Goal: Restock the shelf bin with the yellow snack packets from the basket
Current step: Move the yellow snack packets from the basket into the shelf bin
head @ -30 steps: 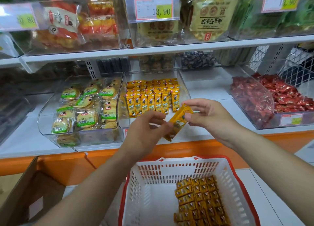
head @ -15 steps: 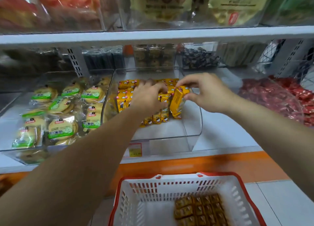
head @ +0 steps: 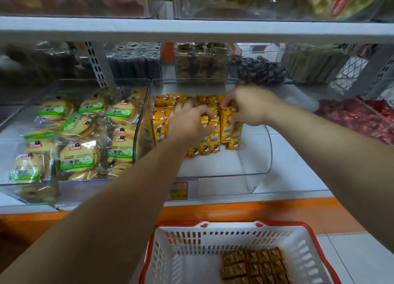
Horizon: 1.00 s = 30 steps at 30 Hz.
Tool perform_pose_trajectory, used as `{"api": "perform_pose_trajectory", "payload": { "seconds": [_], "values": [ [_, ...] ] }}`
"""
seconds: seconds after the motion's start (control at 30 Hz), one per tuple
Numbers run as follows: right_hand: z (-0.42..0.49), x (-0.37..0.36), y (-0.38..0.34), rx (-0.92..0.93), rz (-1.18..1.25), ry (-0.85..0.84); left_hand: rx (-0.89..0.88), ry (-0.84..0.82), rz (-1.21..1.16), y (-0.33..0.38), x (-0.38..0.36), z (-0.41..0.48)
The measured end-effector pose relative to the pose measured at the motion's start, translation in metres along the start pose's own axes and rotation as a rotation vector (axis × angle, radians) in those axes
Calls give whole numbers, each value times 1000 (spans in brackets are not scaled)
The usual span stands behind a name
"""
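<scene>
Right hand (head: 249,106) pinches an upright yellow foil snack packet (head: 227,126) between packet row (head: 210,143) (left hand (head: 188,123) clasps it) and clear bin (head: 264,151)'s right wall.

Several of the yellow snack packets (head: 160,126) in the clear plastic shelf bin (head: 257,155) are covered by the left hand (head: 189,123) and the right hand (head: 249,106). The red-bordered price label (head: 181,190) on the bin's front is blurred past reading and partly hidden by the left forearm (head: 128,198). The white plastic basket with a red rim (head: 213,240) is cut off by the lower edge.
</scene>
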State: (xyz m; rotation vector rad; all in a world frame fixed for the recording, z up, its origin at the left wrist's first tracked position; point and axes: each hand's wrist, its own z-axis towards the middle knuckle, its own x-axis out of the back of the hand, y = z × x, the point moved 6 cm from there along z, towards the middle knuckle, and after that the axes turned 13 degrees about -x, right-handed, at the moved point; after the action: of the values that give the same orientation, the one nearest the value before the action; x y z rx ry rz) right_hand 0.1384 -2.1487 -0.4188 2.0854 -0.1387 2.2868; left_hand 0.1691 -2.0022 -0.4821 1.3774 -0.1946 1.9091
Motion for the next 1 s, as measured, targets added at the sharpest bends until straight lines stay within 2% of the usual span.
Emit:
{"api": "perform_pose_trajectory", "payload": {
  "seconds": [0.17,0.3,0.43,0.53,0.67,0.8,0.9,1.0],
  "values": [
    [8,-18,-10,-19,-103,-118,-10,5,19,-1,-3,1],
    [8,-17,-9,-39,-117,-81,-4,-25,38,3,-2,2],
    [-15,7,-1,-103,42,28,-1,-149,55,18,20,5],
    [-54,31,3,-106,227,109,-14,-117,-83,39,57,-12],
    [-127,41,3,-75,393,107,-143,-125,-235,77,94,-79],
    [-194,9,6,-41,463,16,-209,-366,-289,103,73,-150],
    [-226,-49,12,-54,390,-148,-226,-600,-232,112,23,-191],
    [-250,-120,25,-145,377,-312,-181,-747,-205,111,-30,-223]
  ]
}}
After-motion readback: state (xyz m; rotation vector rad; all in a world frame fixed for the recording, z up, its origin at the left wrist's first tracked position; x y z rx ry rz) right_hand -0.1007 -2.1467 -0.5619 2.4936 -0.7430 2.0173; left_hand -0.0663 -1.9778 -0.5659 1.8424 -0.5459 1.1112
